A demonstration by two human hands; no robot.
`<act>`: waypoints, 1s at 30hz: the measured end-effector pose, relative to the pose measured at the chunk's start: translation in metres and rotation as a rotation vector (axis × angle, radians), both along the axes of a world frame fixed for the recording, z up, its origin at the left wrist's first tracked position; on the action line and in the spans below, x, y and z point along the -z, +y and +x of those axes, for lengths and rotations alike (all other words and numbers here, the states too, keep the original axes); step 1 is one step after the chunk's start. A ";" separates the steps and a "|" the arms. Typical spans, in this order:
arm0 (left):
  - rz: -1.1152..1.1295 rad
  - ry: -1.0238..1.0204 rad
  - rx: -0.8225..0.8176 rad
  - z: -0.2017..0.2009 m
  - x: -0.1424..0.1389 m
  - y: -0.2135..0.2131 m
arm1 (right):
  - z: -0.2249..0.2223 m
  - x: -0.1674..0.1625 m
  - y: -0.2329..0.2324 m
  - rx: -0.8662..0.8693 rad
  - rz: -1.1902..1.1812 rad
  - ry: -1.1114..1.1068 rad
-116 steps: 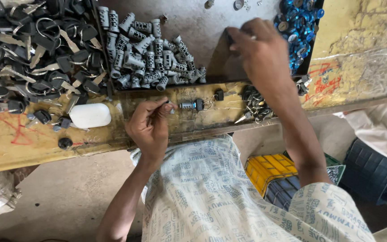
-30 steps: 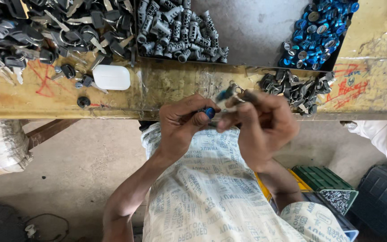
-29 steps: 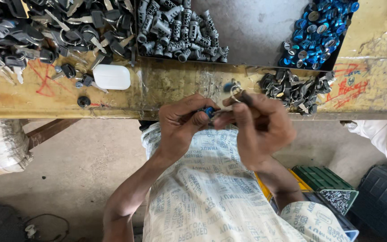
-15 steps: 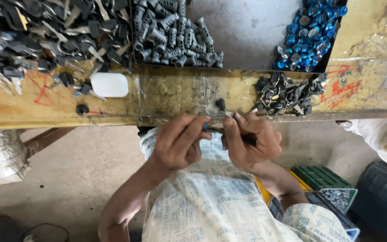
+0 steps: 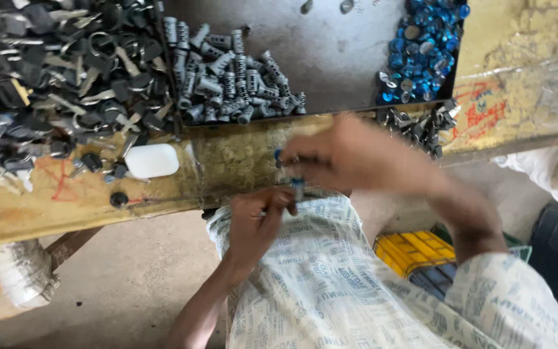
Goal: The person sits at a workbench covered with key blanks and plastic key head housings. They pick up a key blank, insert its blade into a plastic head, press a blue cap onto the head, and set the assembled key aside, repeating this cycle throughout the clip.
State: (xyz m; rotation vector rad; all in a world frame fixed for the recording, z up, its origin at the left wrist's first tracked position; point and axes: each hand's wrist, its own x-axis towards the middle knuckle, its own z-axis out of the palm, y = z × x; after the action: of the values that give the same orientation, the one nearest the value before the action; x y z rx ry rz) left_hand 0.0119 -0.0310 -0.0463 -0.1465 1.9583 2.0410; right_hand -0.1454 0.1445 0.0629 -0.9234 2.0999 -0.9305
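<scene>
Bench (image 5: 240, 165) runs across frame, upper half. Heap of keys (image 5: 53, 77) upper left, on bench. Pile of lock cylinders (image 5: 230, 81) just right of keys, in tray (image 5: 337, 52) at top centre. Caps (image 5: 424, 48) in tray's right end, upper right. Small metal parts (image 5: 421, 126) below caps, on bench edge. Soap-shaped block (image 5: 152, 160) below keys, left of centre. Round knob (image 5: 119, 199) lower left of block. Crate (image 5: 414, 249) lower right, under bench. Hands meet at centre, before bench edge.

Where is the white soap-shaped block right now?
In the head view the white block lies on the yellow bench edge, left of both hands, just below the pile of black keys and above a small black knob.
</scene>
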 end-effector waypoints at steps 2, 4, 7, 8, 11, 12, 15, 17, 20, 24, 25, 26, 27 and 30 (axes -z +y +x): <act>0.084 -0.024 -0.131 0.004 0.003 0.003 | -0.040 0.003 -0.001 0.226 -0.220 -0.209; 0.178 0.016 -0.270 0.005 0.004 0.005 | -0.058 0.008 -0.002 0.497 -0.339 -0.245; 0.134 0.017 -0.361 0.002 0.002 0.002 | -0.066 0.028 -0.013 0.523 -0.298 0.034; 0.127 0.002 -0.378 -0.001 0.002 0.000 | -0.066 0.035 -0.015 0.525 -0.285 0.124; 0.093 -0.052 -0.399 -0.005 -0.002 -0.009 | -0.060 0.049 -0.001 0.522 -0.274 0.348; 0.067 -0.064 -0.396 -0.007 -0.003 -0.011 | -0.059 0.050 0.012 0.518 -0.278 0.416; 0.022 -0.052 -0.369 -0.011 -0.003 -0.017 | -0.070 0.060 0.059 0.557 -0.030 0.743; 0.017 -0.025 -0.342 -0.014 -0.002 -0.016 | -0.074 0.071 0.085 0.554 0.145 0.901; 0.026 0.000 -0.304 -0.019 0.000 -0.009 | -0.079 0.097 0.097 0.530 0.184 0.961; 0.013 -0.025 -0.221 -0.026 -0.001 0.007 | -0.082 0.104 0.088 0.439 0.306 1.087; 0.003 -0.046 -0.191 -0.028 -0.002 0.009 | -0.081 0.101 0.083 0.445 0.300 1.094; 0.023 -0.023 -0.194 -0.029 -0.003 0.011 | -0.080 0.095 0.078 0.453 0.298 1.105; 0.044 0.001 -0.199 -0.031 -0.004 0.013 | -0.071 0.087 0.074 0.481 0.226 0.963; 0.152 -0.052 -0.208 -0.037 -0.004 0.015 | -0.015 0.064 0.056 0.623 0.042 0.447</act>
State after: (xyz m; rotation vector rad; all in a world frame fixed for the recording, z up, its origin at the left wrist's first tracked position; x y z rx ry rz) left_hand -0.0249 -0.0162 -0.0421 -0.3798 1.8144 2.2825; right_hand -0.1606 0.2007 -0.0015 -0.4760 2.8685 -1.0351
